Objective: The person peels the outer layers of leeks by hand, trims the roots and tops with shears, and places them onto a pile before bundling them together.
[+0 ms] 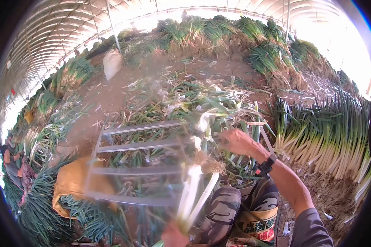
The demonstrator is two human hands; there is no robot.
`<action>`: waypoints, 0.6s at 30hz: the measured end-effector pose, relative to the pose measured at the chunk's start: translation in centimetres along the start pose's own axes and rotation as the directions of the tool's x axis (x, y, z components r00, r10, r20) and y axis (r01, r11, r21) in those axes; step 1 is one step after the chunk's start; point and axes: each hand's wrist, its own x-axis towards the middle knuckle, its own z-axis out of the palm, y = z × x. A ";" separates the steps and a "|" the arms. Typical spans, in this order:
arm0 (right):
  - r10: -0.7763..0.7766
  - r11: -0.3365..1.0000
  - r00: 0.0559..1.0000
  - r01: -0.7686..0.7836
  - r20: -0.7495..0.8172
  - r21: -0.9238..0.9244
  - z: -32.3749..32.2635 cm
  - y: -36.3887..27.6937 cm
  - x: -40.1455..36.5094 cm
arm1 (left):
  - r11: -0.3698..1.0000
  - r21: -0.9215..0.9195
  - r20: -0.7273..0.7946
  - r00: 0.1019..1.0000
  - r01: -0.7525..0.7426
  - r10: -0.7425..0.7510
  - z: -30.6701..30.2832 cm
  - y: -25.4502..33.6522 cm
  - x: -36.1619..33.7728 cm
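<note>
Under a curved plastic greenhouse roof, a seated person in camouflage trousers held a bunch of white-stalked green onions upright over the lap, brown roots uppermost. The left hand, at the bottom edge of the view, was closed around the lower stalks. The right hand, with a black wristwatch below it, was raised just beside the roots; motion blur hid whether its fingers gripped anything. Behind the bunch stood a grey metal ladder-like rack, with a tan sack to its left. A loose heap of stripped green and pale leaves covered the ground beyond. To the right, a neat row of clean white-and-green onions lay side by side, suggesting a good share was finished. Large piles of soil-caked onions at the back appeared untouched, so much seemingly remained.
</note>
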 end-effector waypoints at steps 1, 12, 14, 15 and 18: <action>0.009 0.995 1.000 -0.011 0.019 0.100 0.6 -0.4 -0.6 | 0.999 -0.020 -0.050 0.998 -0.047 0.046 0.0 -0.5 0.1; -0.032 0.817 0.999 0.021 0.010 0.577 6.6 -6.0 -4.0 | 0.941 -0.334 0.081 0.994 -0.046 0.077 -4.5 -3.7 3.4; -0.180 0.817 0.981 0.189 -0.071 0.544 5.9 -7.8 -4.2 | 0.930 -0.367 0.131 0.991 0.025 0.025 -6.1 -2.0 3.4; -0.131 0.830 0.987 0.159 -0.089 0.535 6.1 -8.5 -3.8 | 0.930 -0.364 0.150 0.989 0.046 0.010 -6.4 -1.5 3.5; -0.005 0.864 0.998 0.037 -0.064 0.502 8.1 -9.3 -2.7 | 0.948 -0.315 0.169 0.986 0.053 0.001 -5.8 -1.2 3.7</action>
